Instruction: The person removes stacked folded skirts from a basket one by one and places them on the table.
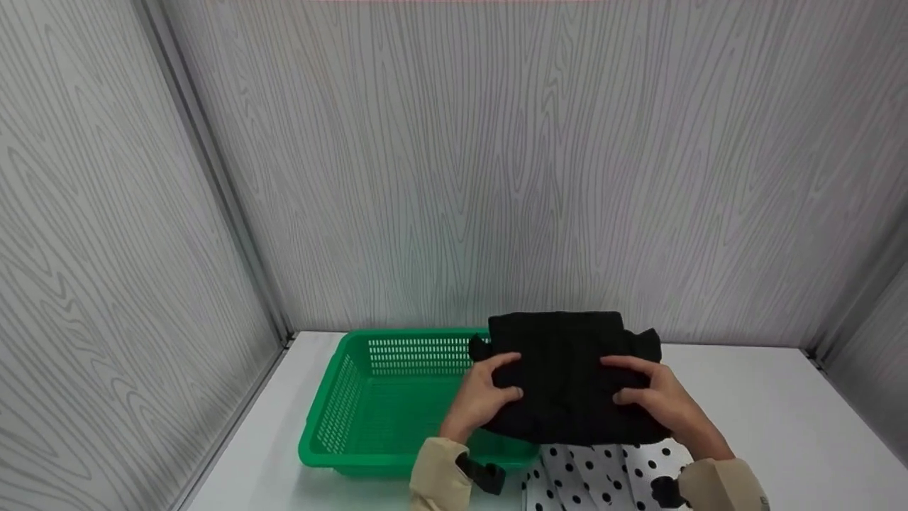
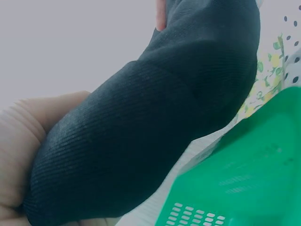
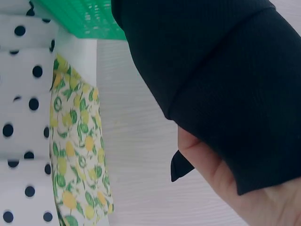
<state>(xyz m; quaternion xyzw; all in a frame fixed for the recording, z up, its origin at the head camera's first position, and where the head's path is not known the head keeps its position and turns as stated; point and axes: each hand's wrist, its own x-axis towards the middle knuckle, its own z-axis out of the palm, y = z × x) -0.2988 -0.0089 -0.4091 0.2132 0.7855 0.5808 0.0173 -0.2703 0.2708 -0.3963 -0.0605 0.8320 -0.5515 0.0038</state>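
A black piece of ribbed cloth (image 1: 567,376), folded into a rough rectangle, is held up in front of me by both hands. My left hand (image 1: 482,397) grips its left side, thumb and fingers bent over the near face. On the opposite side my right hand (image 1: 660,397) holds it the same way. Small ends of the cloth stick out at the upper left and upper right. In the right wrist view, fingers (image 3: 202,157) curl beneath the dark fabric (image 3: 225,94), and a pointed black tip hangs beside them.
A green plastic basket (image 1: 316,419) with slotted walls stands on the white table (image 1: 766,411), left of the cloth and partly behind it. White fabric with black dots (image 1: 589,475) lies below the hands, beside a lemon-print cloth (image 3: 80,150). Grey wood-grain panels (image 1: 454,177) enclose the table.
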